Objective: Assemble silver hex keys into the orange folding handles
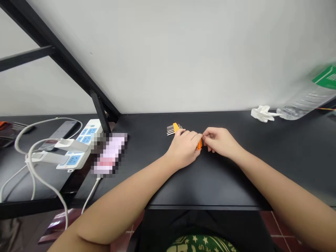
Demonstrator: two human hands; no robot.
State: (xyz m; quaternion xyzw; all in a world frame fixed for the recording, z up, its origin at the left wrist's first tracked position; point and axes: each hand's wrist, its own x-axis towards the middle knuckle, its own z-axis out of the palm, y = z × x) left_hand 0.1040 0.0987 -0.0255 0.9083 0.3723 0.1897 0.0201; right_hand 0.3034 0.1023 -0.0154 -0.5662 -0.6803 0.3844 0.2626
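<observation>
Left hand (184, 147) is curled around an orange piece (200, 144), end poking out at the hand's 3 o'clock; right hand (218, 140) bunches fingertips there, can't tell if they're pinching anything. Silver prongs (170, 130) at 11. Looks like fiddly fingertip work, next move probably wants a steady left hold.

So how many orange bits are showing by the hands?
2: one orange bit beyond the left hand, beside metal rods; another between that hand and the right hand. More may be hidden.
</observation>
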